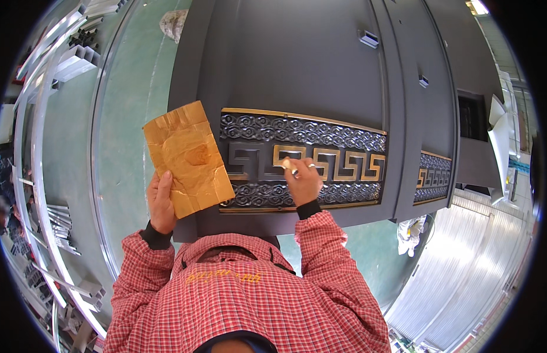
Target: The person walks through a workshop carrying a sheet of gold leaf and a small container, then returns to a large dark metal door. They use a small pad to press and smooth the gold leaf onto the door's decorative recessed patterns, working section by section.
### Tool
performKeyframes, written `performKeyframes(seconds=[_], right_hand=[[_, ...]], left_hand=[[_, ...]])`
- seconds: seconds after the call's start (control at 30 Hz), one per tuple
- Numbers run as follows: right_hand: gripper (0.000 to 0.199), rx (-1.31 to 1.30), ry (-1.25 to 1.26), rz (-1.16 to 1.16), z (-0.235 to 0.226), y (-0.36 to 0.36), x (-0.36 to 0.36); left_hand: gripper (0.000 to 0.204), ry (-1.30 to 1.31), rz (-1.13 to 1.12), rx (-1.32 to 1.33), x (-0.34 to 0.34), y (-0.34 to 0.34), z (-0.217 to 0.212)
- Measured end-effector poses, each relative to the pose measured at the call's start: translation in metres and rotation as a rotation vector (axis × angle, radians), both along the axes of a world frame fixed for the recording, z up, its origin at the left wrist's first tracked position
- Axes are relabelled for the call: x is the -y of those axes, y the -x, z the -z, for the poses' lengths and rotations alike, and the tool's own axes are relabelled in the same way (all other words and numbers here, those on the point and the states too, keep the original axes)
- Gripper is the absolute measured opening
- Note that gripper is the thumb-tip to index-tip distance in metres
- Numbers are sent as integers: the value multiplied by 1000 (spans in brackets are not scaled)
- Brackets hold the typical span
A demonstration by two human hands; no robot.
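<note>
My left hand (161,203) grips a creased piece of cardboard (182,141) by its lower left edge, thumb on top. The cardboard is golden brown, with a darker wet-looking smear near its middle. In my right hand (306,185) a small pale wad (289,165) is pinched, its exact kind unclear. That hand is over a raised key-pattern band (347,166) on a dark grey panel (297,59), and partly covers it. The key shapes right of the hand are gold; the leftmost one (245,160) is dark grey. Embossed scrollwork strips (303,130) with gold edging run above and below.
A second grey panel with a similar ornamental band (433,177) stands to the right. Small metal brackets (368,39) stick up from the panels. Metal profiles (76,62) lie at the far left, beyond the green floor (129,88). A wrapped bundle (174,25) lies at the upper left.
</note>
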State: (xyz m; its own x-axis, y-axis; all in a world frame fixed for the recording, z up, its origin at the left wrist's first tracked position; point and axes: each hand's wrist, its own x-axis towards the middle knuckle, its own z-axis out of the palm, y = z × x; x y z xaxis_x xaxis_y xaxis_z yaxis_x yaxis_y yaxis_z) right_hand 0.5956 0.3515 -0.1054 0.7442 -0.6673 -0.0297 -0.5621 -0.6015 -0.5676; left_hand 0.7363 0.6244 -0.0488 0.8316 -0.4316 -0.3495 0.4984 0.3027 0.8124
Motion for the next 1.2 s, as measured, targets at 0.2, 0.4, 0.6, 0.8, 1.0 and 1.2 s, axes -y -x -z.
performKeyframes(seconds=[0.2,0.4,0.6,0.8,1.0,1.2], right_hand=[[17,-12,163,8,9,7,14],[16,-9,149,-50,9,7,10],[17,16,42,46,-11,8,20],[14,-87,27,-27,8,19,9],[15,-68,-57,-15,-2,37,3],[16,-17,-37,-4,4,25,8]], left_hand=[[35,-41,-14,41,-2,-1,-1],[34,-20,28,26,1,-1,0],[34,-49,20,47,0,0,2],[35,-17,20,22,2,2,0],[35,-26,16,31,1,4,1],[36,-17,38,38,3,5,-6]])
